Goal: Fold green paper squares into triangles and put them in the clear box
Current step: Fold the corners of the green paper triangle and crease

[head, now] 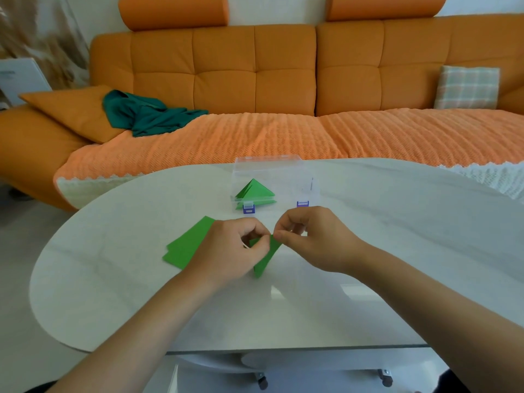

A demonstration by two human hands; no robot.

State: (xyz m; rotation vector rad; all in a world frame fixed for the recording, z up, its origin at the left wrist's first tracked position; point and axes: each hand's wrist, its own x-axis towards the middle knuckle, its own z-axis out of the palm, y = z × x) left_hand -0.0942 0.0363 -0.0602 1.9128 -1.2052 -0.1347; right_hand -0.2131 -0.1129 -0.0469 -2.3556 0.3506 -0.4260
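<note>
A green paper sheet (265,258) is held bent above the white table (368,251), its lower tip pointing down toward me. My left hand (226,251) pinches its upper left part, and my right hand (314,236) pinches the top corner beside it. Fingertips of both hands nearly meet. A small stack of flat green squares (185,243) lies on the table to the left, partly under my left hand. The clear box (289,177), lid open, stands behind my hands with green folded triangles (255,191) inside at its left end.
An orange sofa (255,66) with a ribbed orange cover runs behind the table. A dark green cloth (147,113) and an orange cushion lie on its left, a checked pillow (467,86) on its right. The box has two purple latches (249,209) facing me.
</note>
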